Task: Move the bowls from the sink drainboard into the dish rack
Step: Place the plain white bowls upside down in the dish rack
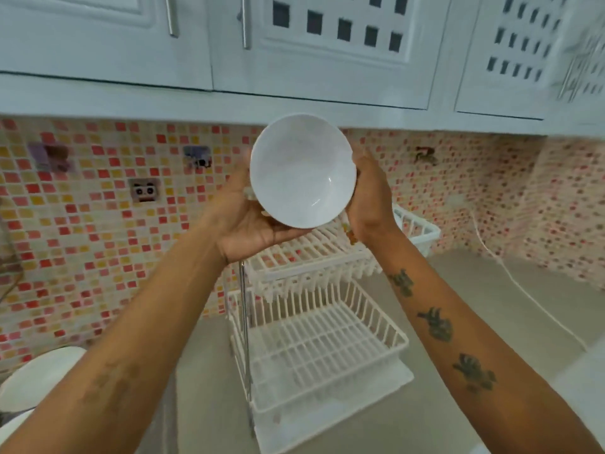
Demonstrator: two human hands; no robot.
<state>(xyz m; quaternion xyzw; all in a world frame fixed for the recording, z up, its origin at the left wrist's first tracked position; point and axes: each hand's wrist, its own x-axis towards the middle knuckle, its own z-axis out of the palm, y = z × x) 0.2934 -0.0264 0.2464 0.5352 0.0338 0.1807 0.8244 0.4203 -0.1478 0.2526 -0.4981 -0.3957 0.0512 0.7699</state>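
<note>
A white bowl (302,172) is held up in the air, tilted so its hollow faces me. My left hand (244,221) cups it from below and the left. My right hand (368,198) presses against its right side. Both hands hold it above the top tier of a white two-tier dish rack (314,342) that stands on the counter. Both tiers look bare of dishes. At the lower left, partly behind my left forearm, another white bowl (39,375) rests.
White wall cabinets (294,54) hang just above and behind the raised bowl. A pink and orange mosaic tile wall (98,224) runs behind the rack. A white cable (523,290) lies across the grey counter (474,322) to the right.
</note>
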